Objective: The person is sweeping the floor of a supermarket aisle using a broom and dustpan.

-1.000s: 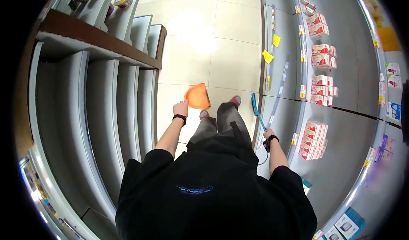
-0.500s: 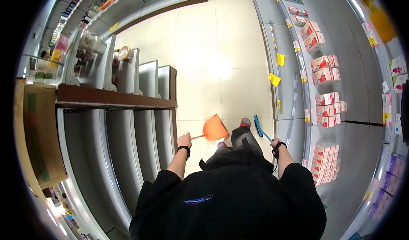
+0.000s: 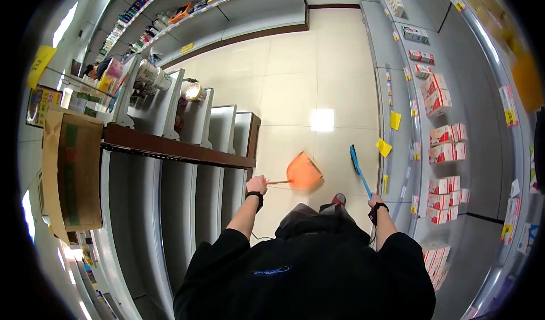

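In my left hand is the thin handle of an orange dustpan, its wide pan low over the tiled floor in front of me. My right hand grips the light blue handle of a hand brush. The brush head, with dark bristles, points forward and lies to the right of the dustpan, a stretch of floor between them. One of my shoes shows below the brush head. Both wrists wear dark straps.
Grey tiered shelves with a brown end board stand close on my left, a cardboard box on top. Along the right run shelves with red and white boxes. Yellow tags hang at the lower right shelf edge.
The view has shifted forward along the aisle as I step. The brush has swung farther ahead of my right hand, and the dustpan stays extended from my left hand.
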`<state>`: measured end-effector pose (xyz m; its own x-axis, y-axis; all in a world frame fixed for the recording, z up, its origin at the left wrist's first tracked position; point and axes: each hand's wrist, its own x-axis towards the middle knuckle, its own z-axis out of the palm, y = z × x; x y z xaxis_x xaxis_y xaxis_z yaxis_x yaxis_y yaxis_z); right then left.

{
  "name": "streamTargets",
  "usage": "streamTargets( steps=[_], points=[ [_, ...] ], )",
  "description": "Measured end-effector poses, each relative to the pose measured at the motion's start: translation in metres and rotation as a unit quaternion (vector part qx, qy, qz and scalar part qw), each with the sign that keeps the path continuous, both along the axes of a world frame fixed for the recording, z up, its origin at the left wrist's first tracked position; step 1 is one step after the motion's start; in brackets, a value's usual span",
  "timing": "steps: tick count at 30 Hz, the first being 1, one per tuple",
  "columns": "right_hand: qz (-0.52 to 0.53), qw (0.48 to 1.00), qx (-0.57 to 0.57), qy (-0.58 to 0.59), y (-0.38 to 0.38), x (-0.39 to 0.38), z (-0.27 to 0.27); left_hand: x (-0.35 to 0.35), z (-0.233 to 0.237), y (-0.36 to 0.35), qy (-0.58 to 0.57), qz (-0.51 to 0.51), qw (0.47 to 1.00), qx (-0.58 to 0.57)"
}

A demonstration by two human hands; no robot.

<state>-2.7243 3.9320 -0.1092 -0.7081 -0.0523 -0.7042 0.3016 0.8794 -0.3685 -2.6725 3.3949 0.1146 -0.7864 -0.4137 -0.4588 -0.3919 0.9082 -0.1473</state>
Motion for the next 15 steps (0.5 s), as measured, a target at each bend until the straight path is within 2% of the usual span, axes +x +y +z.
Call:
streamTargets(
  steps=[1,2,9,11,14,15],
  points=[
    [-0.033,0.994,0.007,-0.104,-0.008,-0.014,0.045,-0.009,-0.003,-0.006,0.014,0.002,1.000,-0.006],
    [-0.045,0.994,0.015,-0.102,-0.010,-0.019,0.059,-0.019,0.000,-0.009,0.031,0.007,0.999,-0.008],
    [-0.088,0.969,0.050,-0.226,-0.021,-0.044,0.067,-0.079,0.009,-0.046,0.104,0.022,0.994,-0.016],
    [-0.104,0.965,0.062,-0.232,-0.013,-0.043,0.024,-0.097,-0.008,-0.068,0.118,0.029,0.993,-0.009],
    [-0.274,0.902,0.032,-0.331,-0.025,-0.052,0.053,-0.126,-0.023,-0.091,0.148,0.026,0.989,0.000],
    [-0.204,0.929,0.032,-0.307,-0.034,-0.059,0.066,-0.145,-0.027,-0.098,0.142,0.026,0.989,-0.004]
  ],
)
